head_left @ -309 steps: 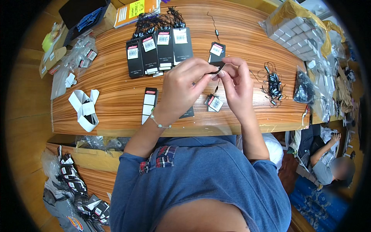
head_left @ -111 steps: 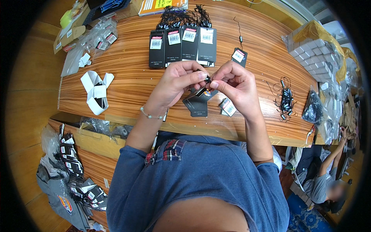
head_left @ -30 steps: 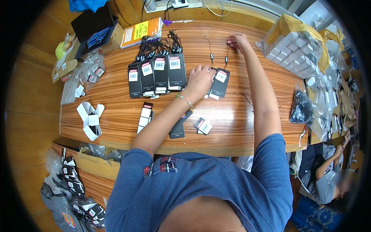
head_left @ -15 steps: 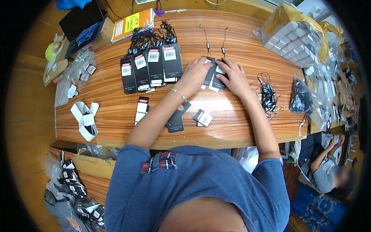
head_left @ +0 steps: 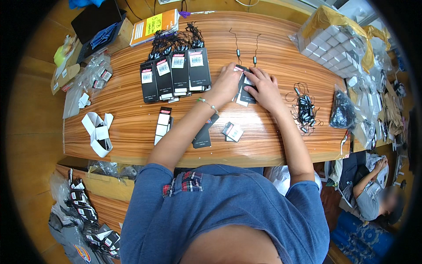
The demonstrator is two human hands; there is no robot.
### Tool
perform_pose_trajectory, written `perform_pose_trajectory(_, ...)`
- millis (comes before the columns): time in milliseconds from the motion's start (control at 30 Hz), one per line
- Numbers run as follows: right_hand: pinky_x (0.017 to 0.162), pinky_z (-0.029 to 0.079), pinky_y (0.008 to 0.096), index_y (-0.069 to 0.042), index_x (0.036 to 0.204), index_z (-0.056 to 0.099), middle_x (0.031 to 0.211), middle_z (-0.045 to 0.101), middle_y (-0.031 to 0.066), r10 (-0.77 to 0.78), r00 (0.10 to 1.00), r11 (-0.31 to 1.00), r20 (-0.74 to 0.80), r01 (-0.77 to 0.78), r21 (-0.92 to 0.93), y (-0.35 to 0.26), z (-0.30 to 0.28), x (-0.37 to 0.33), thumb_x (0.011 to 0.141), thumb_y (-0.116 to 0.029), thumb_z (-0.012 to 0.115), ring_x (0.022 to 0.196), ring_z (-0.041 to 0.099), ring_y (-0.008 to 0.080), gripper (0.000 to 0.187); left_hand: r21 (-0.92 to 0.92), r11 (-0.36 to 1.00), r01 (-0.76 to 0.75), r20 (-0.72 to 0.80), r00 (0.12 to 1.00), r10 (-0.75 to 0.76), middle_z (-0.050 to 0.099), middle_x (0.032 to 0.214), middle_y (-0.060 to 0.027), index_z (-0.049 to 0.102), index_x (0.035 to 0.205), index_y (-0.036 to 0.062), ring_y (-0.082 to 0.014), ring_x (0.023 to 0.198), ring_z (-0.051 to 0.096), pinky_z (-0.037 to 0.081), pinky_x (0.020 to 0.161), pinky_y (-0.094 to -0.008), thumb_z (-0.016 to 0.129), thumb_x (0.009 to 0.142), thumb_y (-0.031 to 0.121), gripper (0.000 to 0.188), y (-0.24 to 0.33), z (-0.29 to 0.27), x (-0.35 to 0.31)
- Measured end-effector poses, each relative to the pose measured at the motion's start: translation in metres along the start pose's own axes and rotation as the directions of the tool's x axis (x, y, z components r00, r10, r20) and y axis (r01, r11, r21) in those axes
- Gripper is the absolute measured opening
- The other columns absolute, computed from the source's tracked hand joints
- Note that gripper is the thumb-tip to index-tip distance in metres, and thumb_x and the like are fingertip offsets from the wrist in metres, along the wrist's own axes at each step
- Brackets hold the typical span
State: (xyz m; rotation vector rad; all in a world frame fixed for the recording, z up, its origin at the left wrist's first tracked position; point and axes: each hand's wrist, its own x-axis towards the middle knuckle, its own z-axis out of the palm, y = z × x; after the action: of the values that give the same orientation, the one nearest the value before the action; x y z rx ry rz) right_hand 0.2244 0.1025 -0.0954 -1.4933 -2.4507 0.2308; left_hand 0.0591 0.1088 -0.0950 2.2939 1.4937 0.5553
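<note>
A striped wood-grain tabletop point(head_left: 257, 147) spreads beneath the left hand point(head_left: 224, 84) and right hand point(head_left: 266, 90). The right fingers point(head_left: 260, 73) lie spread and unclenched over black tags point(head_left: 249, 97) between the hands; whether the left ones pinch an edge, I cannot tell. Left of the fingers sits a row of corded tags point(head_left: 176, 77); to their right, a cord tangle point(head_left: 306, 110), with bagged white boxes point(head_left: 329, 46) farther off. Beyond them, leftward, lies an orange notebook point(head_left: 169, 24). Well apart rightward, a co-worker point(head_left: 371, 200) sits near blue patterned fabric point(head_left: 362, 237).
</note>
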Motion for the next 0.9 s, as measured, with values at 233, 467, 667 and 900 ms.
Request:
perform_pose_trajectory(233,0.093,0.029,0.0596,-0.016,0.123,0.048,0.131,0.042,0.0078,0.057,0.998,0.998,0.020,-0.057,0.021,0.003,-0.008,-0.007,0.079,-0.029,0.060,0.123,0.036,0.0239,0.047,-0.001,0.999,-0.051,-0.045,0.998,0.050,0.046,0.120,-0.0218,0.054,0.111,-0.0012,-0.0367,0.109,0.044,0.038,0.094,-0.0386,0.056,0.074,-0.003,0.037,0.000,0.003,-0.004)
perform_pose_trajectory(467,0.093,0.028,0.0599,-0.016,0.122,0.049,0.130,0.043,0.0076,0.042,0.999,0.998,-0.020,-0.041,0.051,0.006,-0.006,-0.005,0.078,-0.027,0.061,0.123,0.036,0.0232,0.047,0.061,0.996,-0.065,-0.095,0.993,0.071,0.047,0.117,-0.0248,0.056,0.104,-0.0051,-0.0361,0.103,0.046,0.042,0.090,-0.0372,0.050,0.074,-0.003,0.030,0.004,0.007,-0.007)
perform_pose_trajectory(667,0.093,0.028,0.0599,-0.017,0.122,0.049,0.131,0.042,0.0074,0.016,1.000,0.998,-0.025,-0.015,0.065,0.009,-0.003,-0.005,0.078,-0.028,0.061,0.123,0.036,0.0233,0.047,-0.008,0.999,0.042,-0.066,0.997,-0.042,0.041,0.124,-0.0201,0.051,0.116,0.0015,-0.0376,0.110,0.042,0.037,0.095,-0.0404,0.058,0.076,0.002,0.041,0.006,0.005,-0.010)
perform_pose_trajectory(900,0.095,0.029,0.0460,-0.017,0.110,0.060,0.128,0.043,0.0118,0.018,0.972,0.981,-0.233,0.028,0.194,0.011,-0.012,-0.015,0.080,-0.027,0.058,0.116,0.041,0.0293,0.032,-0.186,0.982,0.034,-0.034,0.999,-0.041,0.051,0.109,-0.0175,0.053,0.110,-0.0003,-0.0307,0.098,0.053,0.044,0.085,-0.0351,0.058,0.079,0.010,0.032,0.016,-0.046,-0.043)
